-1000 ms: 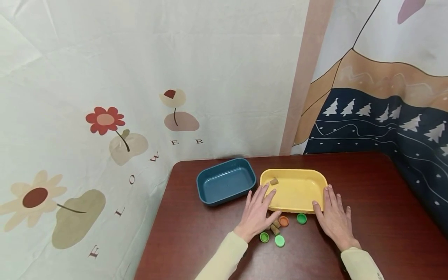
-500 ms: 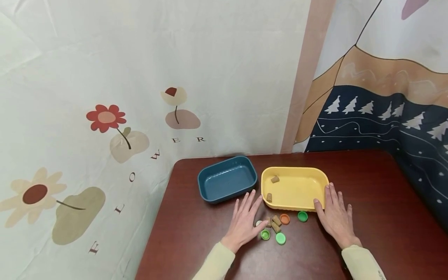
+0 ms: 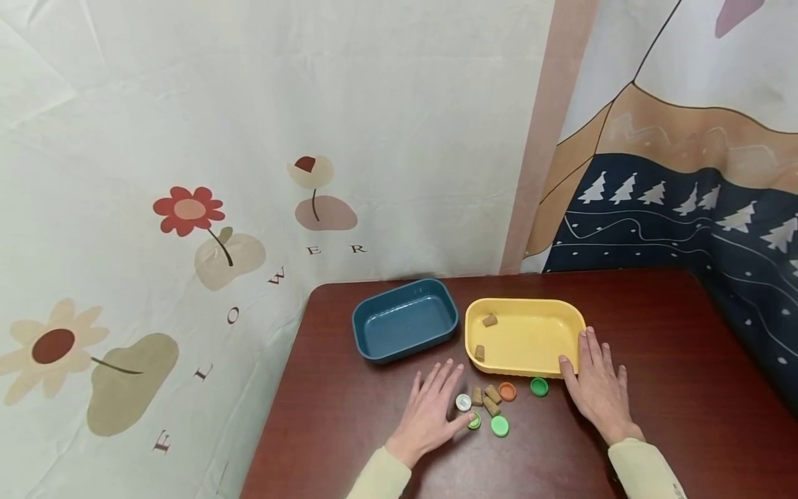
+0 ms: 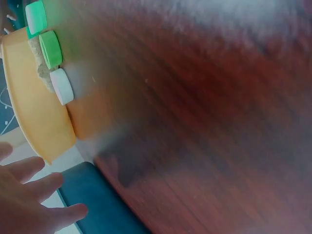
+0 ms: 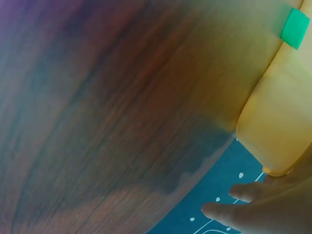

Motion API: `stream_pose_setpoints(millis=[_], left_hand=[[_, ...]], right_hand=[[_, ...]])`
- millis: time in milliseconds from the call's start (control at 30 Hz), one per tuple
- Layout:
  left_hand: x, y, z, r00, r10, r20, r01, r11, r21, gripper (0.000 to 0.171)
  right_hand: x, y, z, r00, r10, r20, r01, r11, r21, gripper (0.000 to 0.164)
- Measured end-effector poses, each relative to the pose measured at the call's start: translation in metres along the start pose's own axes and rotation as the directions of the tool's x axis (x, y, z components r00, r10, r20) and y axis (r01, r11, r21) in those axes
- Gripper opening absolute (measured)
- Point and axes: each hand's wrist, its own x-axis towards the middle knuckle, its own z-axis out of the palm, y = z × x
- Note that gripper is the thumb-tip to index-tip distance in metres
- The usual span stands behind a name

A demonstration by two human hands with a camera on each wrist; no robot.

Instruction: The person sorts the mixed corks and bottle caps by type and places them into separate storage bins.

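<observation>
My left hand [image 3: 427, 416] hovers over the table left of the small items, fingers spread and holding nothing. Its thumb tip partly covers a green bottle cap [image 3: 474, 420]; contact cannot be told. Beside it are a white cap [image 3: 463, 402] and three brown cork pieces [image 3: 492, 406]. With straight fingers, my right hand [image 3: 598, 391] rests at the right edge of the yellow tray [image 3: 530, 339]. Inside that tray lie two cork pieces, one toward the back [image 3: 490, 319] and one in the near left corner [image 3: 479, 353]. The left wrist view shows the white cap [image 4: 62, 87] near the yellow tray.
A dark blue tray [image 3: 405, 322] stands left of the yellow one, with nothing visible in it. An orange cap [image 3: 508, 391], a dark green cap [image 3: 539, 387] and a light green cap [image 3: 500, 426] lie in front of the yellow tray. A printed cloth [image 3: 405, 138] hangs behind the table.
My left hand has drawn back from the yellow tray, toward me and to the left. The near-left cork piece in the tray and the white cap now show. My right hand has stayed put.
</observation>
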Motion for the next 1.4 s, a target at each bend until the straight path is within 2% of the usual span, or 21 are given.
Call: stream_pose_setpoints(millis=[433, 867, 1167, 1400], left_hand=[[0.0, 0.011, 0.005, 0.994, -0.015, 0.112, 0.019, 0.999, -0.029, 0.08], [0.011, 0.022, 0.013, 0.984, -0.029, 0.174, 0.037, 0.998, -0.041, 0.072], [0.019, 0.028, 0.017, 0.978, -0.063, 0.197, 0.056, 0.998, 0.043, 0.061], [0.025, 0.034, 0.02, 0.981, -0.092, 0.172, 0.076, 0.992, 0.096, 0.053]], right_hand=[[-0.001, 0.0, 0.0, 1.0, 0.006, 0.01, -0.006, 1.0, 0.007, 0.078], [-0.002, 0.0, 0.0, 1.0, 0.008, 0.009, -0.008, 1.0, 0.008, 0.077], [-0.001, 0.001, 0.002, 1.0, -0.001, -0.002, 0.001, 1.0, 0.004, 0.077], [-0.001, 0.002, 0.002, 1.0, 0.001, -0.005, 0.0, 1.0, 0.004, 0.077]])
